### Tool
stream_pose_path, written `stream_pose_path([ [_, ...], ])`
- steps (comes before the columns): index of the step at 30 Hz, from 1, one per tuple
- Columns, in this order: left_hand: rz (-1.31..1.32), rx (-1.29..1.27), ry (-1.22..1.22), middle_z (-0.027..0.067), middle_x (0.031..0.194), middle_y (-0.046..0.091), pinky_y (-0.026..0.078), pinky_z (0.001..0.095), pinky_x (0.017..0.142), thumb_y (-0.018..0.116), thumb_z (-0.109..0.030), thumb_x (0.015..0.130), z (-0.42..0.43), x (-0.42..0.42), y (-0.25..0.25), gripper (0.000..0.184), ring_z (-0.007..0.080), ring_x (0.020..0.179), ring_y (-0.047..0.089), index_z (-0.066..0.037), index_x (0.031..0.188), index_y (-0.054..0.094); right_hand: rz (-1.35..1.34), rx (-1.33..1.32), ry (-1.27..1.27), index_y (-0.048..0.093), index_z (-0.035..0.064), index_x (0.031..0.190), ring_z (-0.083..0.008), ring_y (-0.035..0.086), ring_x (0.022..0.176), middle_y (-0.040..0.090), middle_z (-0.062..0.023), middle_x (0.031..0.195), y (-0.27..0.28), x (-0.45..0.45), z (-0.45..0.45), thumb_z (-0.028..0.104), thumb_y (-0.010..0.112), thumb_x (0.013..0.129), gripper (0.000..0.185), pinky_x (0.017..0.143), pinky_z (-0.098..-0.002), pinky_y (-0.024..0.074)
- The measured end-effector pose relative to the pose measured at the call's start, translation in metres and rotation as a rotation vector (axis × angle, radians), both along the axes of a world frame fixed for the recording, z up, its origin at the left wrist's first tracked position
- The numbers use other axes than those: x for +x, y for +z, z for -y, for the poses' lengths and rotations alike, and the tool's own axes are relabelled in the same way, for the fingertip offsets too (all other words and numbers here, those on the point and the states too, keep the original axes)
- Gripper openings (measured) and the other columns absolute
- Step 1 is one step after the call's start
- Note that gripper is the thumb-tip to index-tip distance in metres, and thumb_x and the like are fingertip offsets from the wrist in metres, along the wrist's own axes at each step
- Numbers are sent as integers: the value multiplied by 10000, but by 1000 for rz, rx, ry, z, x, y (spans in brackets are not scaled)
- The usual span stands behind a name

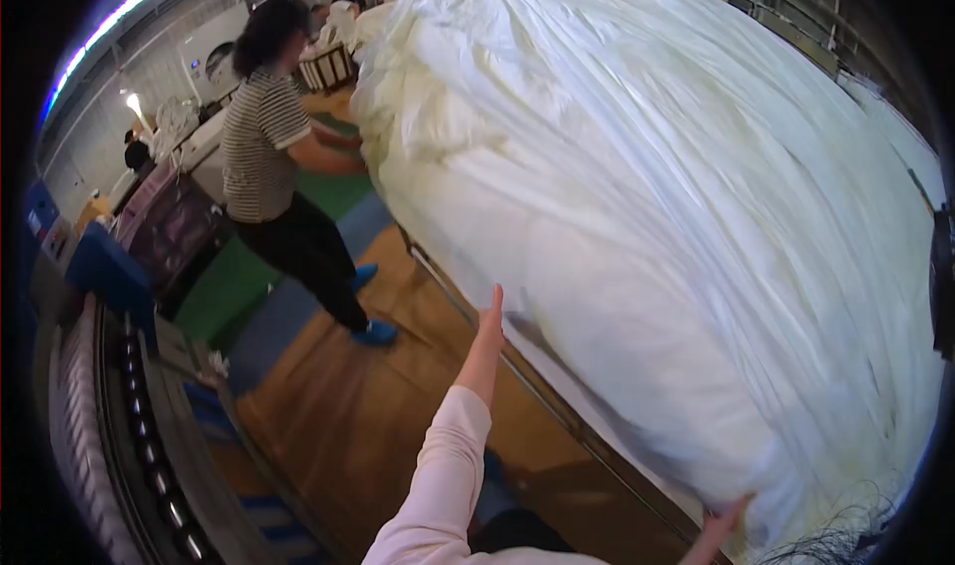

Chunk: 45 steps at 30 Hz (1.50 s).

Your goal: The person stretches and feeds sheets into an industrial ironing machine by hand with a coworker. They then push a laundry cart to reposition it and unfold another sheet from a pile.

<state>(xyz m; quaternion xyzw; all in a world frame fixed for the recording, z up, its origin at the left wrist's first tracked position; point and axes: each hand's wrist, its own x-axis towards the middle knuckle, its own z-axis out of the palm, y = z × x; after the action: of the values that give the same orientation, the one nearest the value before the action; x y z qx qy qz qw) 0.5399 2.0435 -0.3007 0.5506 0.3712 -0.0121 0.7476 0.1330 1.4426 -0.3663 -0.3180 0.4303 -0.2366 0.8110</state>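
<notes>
A huge heap of white cloth (637, 267), folded and wrinkled on top, bulges over a cart with a metal rail (557, 406). My left hand (492, 314) is open against the lower left side of the cloth, one digit stretched upward; its other fingers are mostly out of sight. Close to the near end of the heap, my right hand (728, 520) touches the cloth with its visible digits spread apart. Part of that hand is hidden by the cloth. Neither hand shows a separate object in it.
Another person in a striped shirt (264, 147) stands at the far left side of the heap, hands at the cloth. A roller machine (139, 436) runs along the left. Brown floor covering (328, 396) lies between. Dark bins (174, 227) stand behind.
</notes>
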Motion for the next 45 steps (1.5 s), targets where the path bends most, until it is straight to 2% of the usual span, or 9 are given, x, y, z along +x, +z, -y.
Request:
stream_pose_path([
  [1,-63,2,64,-25,569,250,199,325,432,577,-694,727,-7,35,-8,589,118,475,264,-124,691,432,-73,-63,-79,233,182,1430,-346,280,1304,274,-86,1457,11,-4,-6,751,474,728,935,1018,-548,284],
  [2,121,-53,110,29,681,456,361,343,478,585,-663,744,-21,82,-28,669,165,602,457,-23,930,536,-124,-109,-139,236,184,1428,-342,279,1305,275,-85,1456,21,11,-12,754,477,724,937,1014,-549,288],
  [5,403,-410,236,163,1163,550,453,403,866,691,-587,700,-23,127,46,957,262,1017,551,127,1259,385,-159,-121,-199,244,191,1422,-329,276,1307,279,-82,1451,44,53,-38,763,485,712,943,1002,-551,299],
  [10,400,-345,282,120,1152,567,468,381,843,716,-191,791,-30,164,48,517,234,971,566,52,1196,506,-27,200,14,257,203,1412,-308,272,1310,284,-78,1444,76,182,-190,778,500,691,954,983,-555,317],
  [14,450,-317,276,101,1132,574,458,338,857,718,-155,786,-13,142,61,475,204,989,556,45,1168,519,163,7,-71,268,214,1407,-294,271,1311,293,-67,1436,106,277,-231,793,469,699,936,991,-568,297],
  [23,408,-381,296,82,1105,571,460,307,838,670,-80,811,6,141,62,432,164,970,553,26,1189,488,-79,-297,-133,269,49,1407,-272,356,1266,318,-95,1429,108,339,-176,653,413,852,833,1038,-414,323],
  [29,379,-405,313,69,1098,574,456,316,843,666,-96,818,29,120,73,410,162,966,555,13,1175,497,-314,-78,-263,303,56,1402,-265,456,1173,390,-91,1384,183,362,-172,531,543,856,763,979,-397,387],
  [33,331,-394,345,65,1091,578,455,320,845,670,-115,823,22,152,77,395,166,957,560,6,1160,506,-278,-345,-139,319,11,1382,-254,482,1134,419,-90,1356,74,373,-108,479,556,871,732,949,-382,418],
  [45,200,-400,338,52,1092,580,458,343,858,684,-191,829,33,151,68,424,170,969,555,-24,1177,508,-598,-259,-333,492,-52,1234,-209,535,1026,518,-98,1240,132,424,-115,391,631,846,606,871,-339,467],
])
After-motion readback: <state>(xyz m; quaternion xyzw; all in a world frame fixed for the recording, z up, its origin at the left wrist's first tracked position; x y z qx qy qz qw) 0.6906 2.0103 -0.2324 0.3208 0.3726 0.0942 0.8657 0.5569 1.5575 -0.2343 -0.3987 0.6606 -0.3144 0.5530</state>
